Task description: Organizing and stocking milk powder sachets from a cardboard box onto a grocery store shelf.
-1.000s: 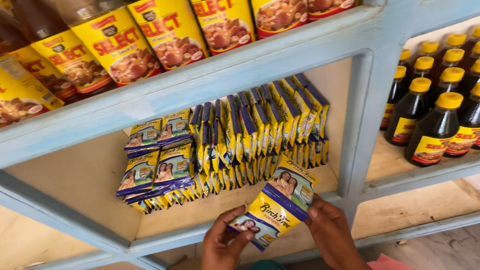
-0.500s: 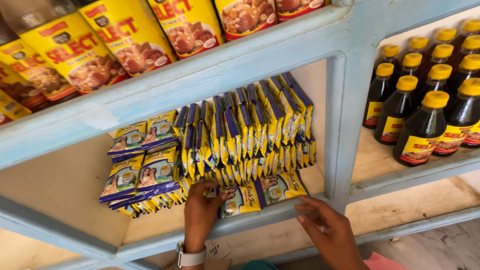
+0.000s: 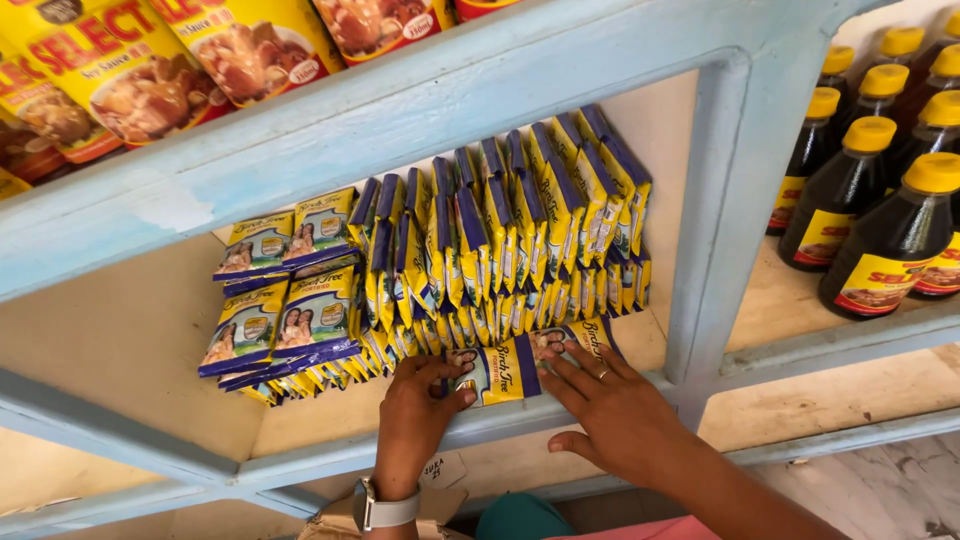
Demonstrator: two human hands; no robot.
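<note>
Pale-blue shelf (image 3: pixel 330 130) holds rows of yellow-and-blue sachets (image 3: pixel 500 230). Left hand (image 3: pixel 415 415) and right hand (image 3: pixel 610 405), both spread flat, press a sachet strip (image 3: pixel 505 370) down before those rows. Placing seems underway; squaring it up likely follows.

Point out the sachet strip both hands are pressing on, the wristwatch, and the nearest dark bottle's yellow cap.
sachet strip (image 3: pixel 500 372), head view, on its yellow front between the hands.
wristwatch (image 3: pixel 385 510), head view, on the pale strap at the left wrist.
yellow cap (image 3: pixel 932 172), head view, on the cap's top.
</note>
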